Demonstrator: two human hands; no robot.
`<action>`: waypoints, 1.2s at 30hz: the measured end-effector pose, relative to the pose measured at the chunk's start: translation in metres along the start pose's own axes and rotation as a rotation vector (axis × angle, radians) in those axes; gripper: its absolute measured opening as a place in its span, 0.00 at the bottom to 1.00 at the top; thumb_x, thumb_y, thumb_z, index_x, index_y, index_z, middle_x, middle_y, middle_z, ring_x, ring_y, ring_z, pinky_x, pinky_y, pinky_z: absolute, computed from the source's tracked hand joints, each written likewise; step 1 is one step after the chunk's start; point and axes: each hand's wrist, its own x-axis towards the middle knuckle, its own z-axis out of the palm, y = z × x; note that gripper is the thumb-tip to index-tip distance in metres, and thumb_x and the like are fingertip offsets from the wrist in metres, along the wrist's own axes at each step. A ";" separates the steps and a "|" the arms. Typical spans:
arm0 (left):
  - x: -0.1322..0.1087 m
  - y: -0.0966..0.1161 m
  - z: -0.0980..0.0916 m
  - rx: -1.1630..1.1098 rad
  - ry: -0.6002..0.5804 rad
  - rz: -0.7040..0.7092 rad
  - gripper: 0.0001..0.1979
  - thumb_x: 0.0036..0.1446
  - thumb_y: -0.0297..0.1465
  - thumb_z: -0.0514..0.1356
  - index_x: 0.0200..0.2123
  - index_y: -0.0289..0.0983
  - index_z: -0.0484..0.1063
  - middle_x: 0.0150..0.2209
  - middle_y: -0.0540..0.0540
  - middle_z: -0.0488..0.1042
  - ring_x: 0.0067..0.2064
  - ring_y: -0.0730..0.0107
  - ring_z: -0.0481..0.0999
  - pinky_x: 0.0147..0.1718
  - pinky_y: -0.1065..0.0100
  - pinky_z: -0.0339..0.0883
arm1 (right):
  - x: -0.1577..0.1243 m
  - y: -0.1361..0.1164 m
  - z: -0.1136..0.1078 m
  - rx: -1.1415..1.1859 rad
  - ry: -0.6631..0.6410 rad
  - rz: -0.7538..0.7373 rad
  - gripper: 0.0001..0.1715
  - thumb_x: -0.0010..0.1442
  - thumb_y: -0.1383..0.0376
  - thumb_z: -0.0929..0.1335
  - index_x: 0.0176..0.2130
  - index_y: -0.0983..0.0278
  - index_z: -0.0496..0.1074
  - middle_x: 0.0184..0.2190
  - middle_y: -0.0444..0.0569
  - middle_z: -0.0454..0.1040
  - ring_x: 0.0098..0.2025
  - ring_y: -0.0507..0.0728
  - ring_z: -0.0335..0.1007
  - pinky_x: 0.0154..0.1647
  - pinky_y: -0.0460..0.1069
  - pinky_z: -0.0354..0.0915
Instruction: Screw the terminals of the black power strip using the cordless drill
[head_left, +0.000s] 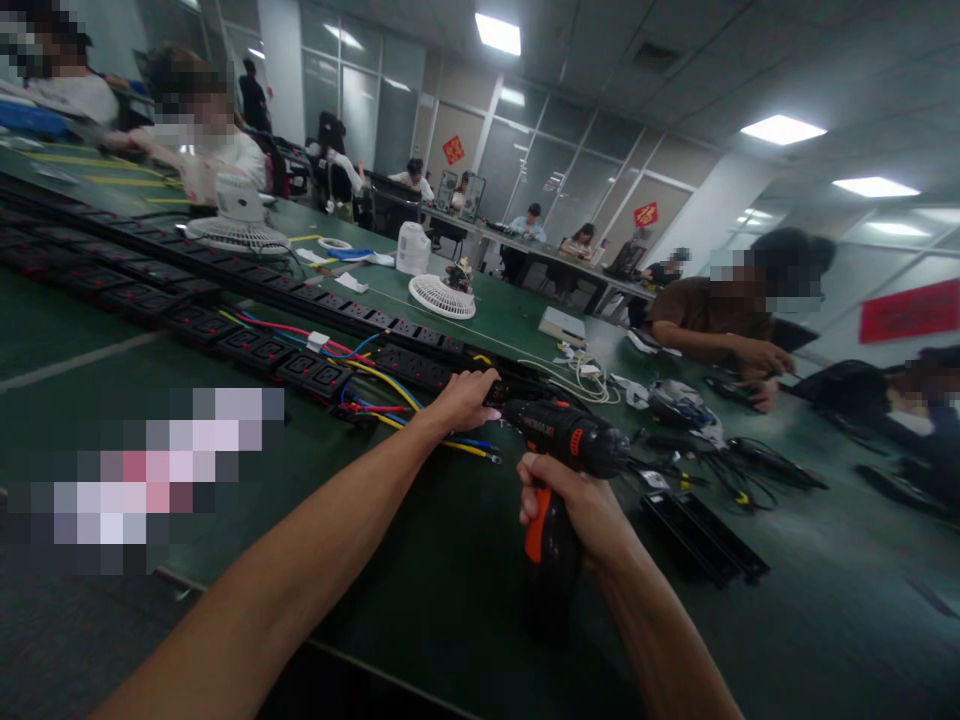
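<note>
My right hand (pixel 566 495) is wrapped round the grip of a black and orange cordless drill (pixel 566 435), whose nose points left toward my left hand. Closed at the end of a long black power strip (pixel 409 370), my left hand (pixel 466 398) has its fingertips close to the drill's nose. Whatever those fingers pinch is hidden. Red, blue and yellow wires (pixel 386 385) come out of the strip's open section and run beneath my left wrist. Loose yellow and blue wire ends (pixel 472 450) lie on the green table just below that wrist.
More black power strips (pixel 112 265) stretch to the far left. Behind them stand white fan parts (pixel 442 295). To the right lie black metal housings (pixel 705 535), dark cables (pixel 739 475) and a plastic bag (pixel 682 405). A co-worker in brown (pixel 712 315) sits across the table.
</note>
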 end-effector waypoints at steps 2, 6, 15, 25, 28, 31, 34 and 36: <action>0.000 0.000 0.000 -0.001 0.009 0.000 0.28 0.60 0.38 0.65 0.61 0.40 0.64 0.58 0.39 0.76 0.57 0.45 0.74 0.56 0.48 0.67 | -0.002 -0.002 0.002 0.007 0.010 -0.015 0.18 0.55 0.52 0.75 0.28 0.63 0.72 0.15 0.43 0.71 0.18 0.53 0.70 0.22 0.46 0.66; 0.000 0.000 0.001 -0.009 0.019 0.003 0.29 0.59 0.39 0.66 0.61 0.40 0.65 0.57 0.38 0.76 0.56 0.45 0.74 0.55 0.49 0.67 | -0.005 -0.003 0.002 0.011 0.015 -0.016 0.17 0.56 0.53 0.75 0.29 0.63 0.72 0.16 0.43 0.71 0.19 0.53 0.70 0.22 0.47 0.67; -0.001 0.000 -0.001 -0.020 0.013 -0.003 0.28 0.59 0.38 0.66 0.61 0.41 0.64 0.58 0.39 0.75 0.57 0.45 0.74 0.57 0.48 0.66 | -0.004 -0.004 0.000 0.009 -0.017 -0.013 0.17 0.56 0.53 0.74 0.27 0.64 0.72 0.16 0.43 0.72 0.20 0.53 0.70 0.23 0.46 0.66; 0.001 -0.002 0.001 -0.011 -0.004 -0.002 0.29 0.59 0.38 0.66 0.61 0.41 0.64 0.58 0.39 0.75 0.58 0.45 0.74 0.57 0.48 0.66 | -0.004 -0.003 0.002 -0.004 0.002 -0.021 0.18 0.55 0.53 0.74 0.26 0.63 0.72 0.15 0.44 0.71 0.19 0.53 0.70 0.22 0.47 0.64; 0.001 -0.002 0.001 -0.021 0.002 -0.001 0.29 0.59 0.38 0.66 0.61 0.42 0.64 0.59 0.39 0.75 0.58 0.45 0.73 0.57 0.48 0.66 | -0.004 -0.003 0.002 0.007 0.001 -0.014 0.18 0.55 0.53 0.74 0.27 0.63 0.72 0.15 0.43 0.71 0.19 0.53 0.69 0.22 0.47 0.65; 0.001 -0.001 0.001 -0.022 0.008 -0.002 0.29 0.59 0.39 0.67 0.61 0.41 0.64 0.58 0.38 0.75 0.58 0.44 0.73 0.57 0.47 0.66 | -0.005 -0.003 0.003 -0.001 0.014 -0.011 0.17 0.56 0.54 0.74 0.27 0.63 0.72 0.15 0.44 0.71 0.19 0.53 0.70 0.22 0.47 0.65; 0.001 -0.001 0.001 -0.022 0.010 -0.003 0.29 0.59 0.39 0.67 0.60 0.40 0.64 0.57 0.38 0.76 0.57 0.45 0.74 0.57 0.48 0.66 | -0.006 -0.004 0.003 0.004 0.016 -0.014 0.17 0.55 0.54 0.74 0.27 0.63 0.72 0.15 0.44 0.72 0.19 0.53 0.70 0.22 0.47 0.65; 0.001 -0.001 0.000 -0.023 0.009 -0.004 0.28 0.59 0.39 0.67 0.60 0.41 0.64 0.57 0.38 0.76 0.57 0.45 0.74 0.56 0.48 0.66 | -0.006 -0.005 0.004 0.011 0.015 -0.016 0.17 0.55 0.54 0.74 0.27 0.63 0.72 0.15 0.43 0.71 0.19 0.53 0.70 0.22 0.47 0.65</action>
